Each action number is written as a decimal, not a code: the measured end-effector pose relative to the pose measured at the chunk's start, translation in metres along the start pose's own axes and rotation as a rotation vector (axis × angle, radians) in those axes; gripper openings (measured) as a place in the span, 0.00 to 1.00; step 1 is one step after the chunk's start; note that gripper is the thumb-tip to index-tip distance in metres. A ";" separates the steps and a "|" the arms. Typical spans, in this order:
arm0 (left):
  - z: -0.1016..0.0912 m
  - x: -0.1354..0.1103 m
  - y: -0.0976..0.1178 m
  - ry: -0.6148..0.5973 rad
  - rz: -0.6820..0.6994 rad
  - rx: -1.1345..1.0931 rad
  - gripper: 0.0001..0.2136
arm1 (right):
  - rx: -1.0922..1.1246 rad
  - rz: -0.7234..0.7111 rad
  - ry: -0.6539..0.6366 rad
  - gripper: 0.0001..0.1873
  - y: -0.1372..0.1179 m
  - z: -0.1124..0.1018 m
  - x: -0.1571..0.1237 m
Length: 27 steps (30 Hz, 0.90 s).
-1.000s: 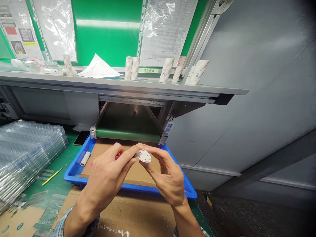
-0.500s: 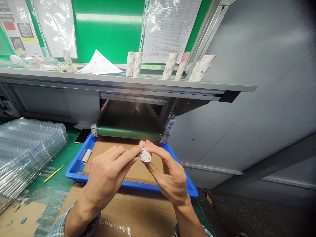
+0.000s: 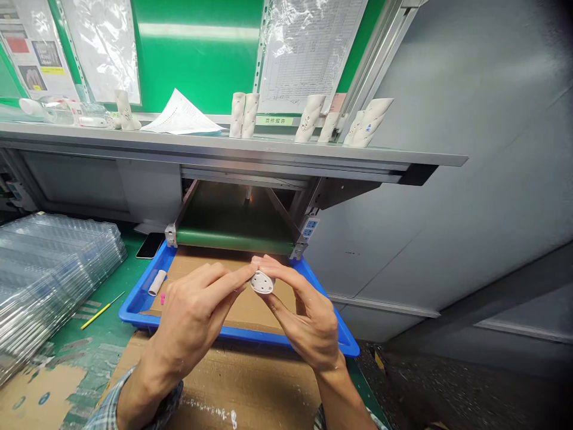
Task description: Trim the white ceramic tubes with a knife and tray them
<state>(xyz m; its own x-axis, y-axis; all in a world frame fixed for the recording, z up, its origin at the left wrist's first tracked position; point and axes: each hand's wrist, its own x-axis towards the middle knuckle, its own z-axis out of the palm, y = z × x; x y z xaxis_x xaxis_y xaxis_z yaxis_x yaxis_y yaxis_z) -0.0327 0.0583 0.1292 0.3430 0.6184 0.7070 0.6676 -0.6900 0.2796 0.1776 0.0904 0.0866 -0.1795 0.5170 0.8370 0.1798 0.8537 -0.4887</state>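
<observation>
My right hand [image 3: 308, 319] pinches a small white round plastic part [image 3: 262, 282] between thumb and fingers, above a blue tray [image 3: 134, 304] lined with cardboard. My left hand [image 3: 194, 319] is closed in a pinch, its fingertips touching the part's left edge; whether it holds anything small of its own I cannot make out. A small white tube [image 3: 157, 282] and a tiny pink piece [image 3: 162, 298] lie at the tray's left side.
A green conveyor belt [image 3: 233, 242] ends just behind the tray. Stacked clear plastic trays [image 3: 49, 269] fill the left; a phone [image 3: 149, 245] and a yellow stick [image 3: 102, 310] lie nearby. Several white twisted cylinders [image 3: 244, 115] and papers stand on the shelf above. Cardboard [image 3: 250, 388] lies near me.
The white part turned from facing flat toward me to tilted edge-on, and both hands closed in tighter around it. The pink item seen by my left fingers earlier is no longer visible there.
</observation>
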 end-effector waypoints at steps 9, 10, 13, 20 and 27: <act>-0.002 0.000 0.002 0.031 0.017 -0.008 0.15 | 0.063 0.018 0.008 0.28 0.003 0.000 -0.002; -0.001 0.001 0.003 0.029 0.023 0.006 0.15 | 0.064 0.010 0.010 0.28 0.003 0.000 -0.002; 0.000 0.001 0.006 0.037 0.030 0.040 0.15 | 0.048 -0.025 0.011 0.28 0.003 0.000 0.000; 0.006 -0.002 0.015 0.084 0.023 0.196 0.15 | -0.109 -0.123 0.021 0.29 0.005 -0.001 0.002; 0.011 -0.005 0.030 0.125 0.017 0.366 0.15 | -0.411 -0.317 0.064 0.25 0.001 -0.002 0.008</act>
<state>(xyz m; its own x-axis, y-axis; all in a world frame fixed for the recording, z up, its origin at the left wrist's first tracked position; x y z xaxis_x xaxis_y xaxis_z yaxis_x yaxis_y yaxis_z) -0.0072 0.0388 0.1265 0.2877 0.5421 0.7895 0.8619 -0.5061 0.0334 0.1782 0.0953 0.0929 -0.2294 0.2215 0.9478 0.4935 0.8658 -0.0829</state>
